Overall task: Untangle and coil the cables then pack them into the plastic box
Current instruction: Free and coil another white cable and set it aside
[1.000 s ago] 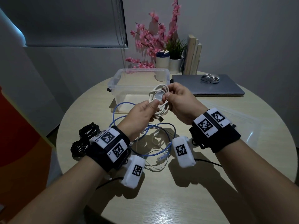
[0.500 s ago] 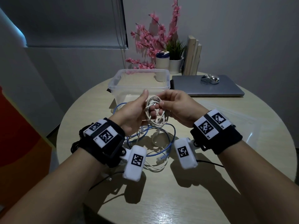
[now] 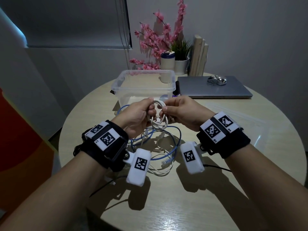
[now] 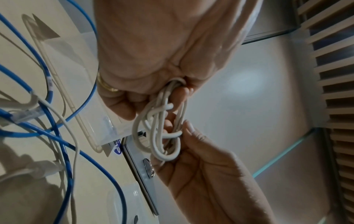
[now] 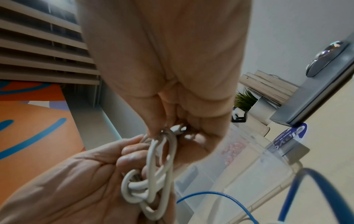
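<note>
White cable [image 3: 158,112] is now a tighter bundle than a second ago, grasped by left hand [image 3: 136,117] and right hand [image 3: 181,112] just before the plastic box [image 3: 143,84]; packing seems near.

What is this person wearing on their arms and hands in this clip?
Both forearms are bare, with no sleeves. Each wrist carries a black strap topped with white blocks printed with black square markers, and a white marker-tagged camera pod hangs below it. The left hand has a gold ring on one finger.
</note>
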The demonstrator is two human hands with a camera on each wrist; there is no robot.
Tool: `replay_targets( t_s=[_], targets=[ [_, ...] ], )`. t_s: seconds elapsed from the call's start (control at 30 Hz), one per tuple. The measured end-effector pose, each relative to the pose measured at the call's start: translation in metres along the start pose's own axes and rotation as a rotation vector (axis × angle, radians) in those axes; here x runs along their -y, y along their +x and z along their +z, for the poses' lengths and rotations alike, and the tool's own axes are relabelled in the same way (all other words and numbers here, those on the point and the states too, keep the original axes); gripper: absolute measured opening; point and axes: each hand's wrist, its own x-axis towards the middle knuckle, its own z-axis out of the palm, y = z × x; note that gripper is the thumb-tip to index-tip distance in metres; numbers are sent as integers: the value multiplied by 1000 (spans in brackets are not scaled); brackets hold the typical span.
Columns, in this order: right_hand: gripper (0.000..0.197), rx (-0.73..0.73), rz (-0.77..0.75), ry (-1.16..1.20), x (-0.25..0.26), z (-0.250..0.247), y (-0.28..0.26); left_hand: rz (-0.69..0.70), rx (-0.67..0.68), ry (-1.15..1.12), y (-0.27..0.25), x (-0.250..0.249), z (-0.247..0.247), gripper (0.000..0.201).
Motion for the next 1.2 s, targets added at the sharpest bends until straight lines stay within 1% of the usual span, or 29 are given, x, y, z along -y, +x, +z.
replay_targets(
  t_s=[0.13, 0.27, 0.37, 0.43, 0.5, 0.57, 0.6, 0.67, 0.73, 0.77, 0.83, 0.93, 0.97, 1.03, 1.1, 1.2],
  targets=[
    [20, -64, -48, -8, -3, 4, 1, 8, -38, -6, -3, 1, 3, 39],
    [22, -60, -33, -57, -4, 1, 2, 105, -114, 230, -5, 3, 1, 31],
    [19, -1, 8, -164, -7, 1, 1, 154, -159, 381, -6, 4, -9, 18],
    [18, 18, 39, -146, -9, 5, -1, 143, -173, 433, -9, 4, -17, 13],
    [22, -21, 78, -72, -12, 11, 0, 124, -195, 451, -12, 5, -24, 10],
    [24, -66, 121, -80, -14, 15, 2, 122, -235, 463, -15, 5, -32, 10],
    [22, -76, 130, -146, -16, 16, 4, 125, -257, 466, -17, 6, -35, 12],
    [19, -58, 114, -410, -18, 18, 6, 126, -299, 477, -20, 6, -43, 15],
    [15, 31, 81, -670, -18, 22, 6, 114, -329, 478, -24, 7, -52, 16],
    [12, 84, 71, -747, -18, 25, 5, 107, -339, 470, -26, 8, -56, 16],
    [15, 177, 48, -829, -15, 35, 3, 98, -364, 431, -31, 9, -64, 16],
    [38, 281, 10, -960, -11, 54, 1, 98, -402, 367, -37, 10, -74, 15],
    [41, 319, -5, -1031, -11, 59, 0, 105, -406, 358, -39, 10, -77, 14],
    [35, 380, -44, -1169, -10, 66, 0, 123, -405, 350, -43, 12, -82, 14],
    [25, 384, -57, -1200, -8, 68, 2, 132, -427, 332, -45, 14, -90, 17],
    [17, 267, -32, -1114, 1, 63, 6, 123, -507, 314, -41, 14, -108, 22]
  ],
)
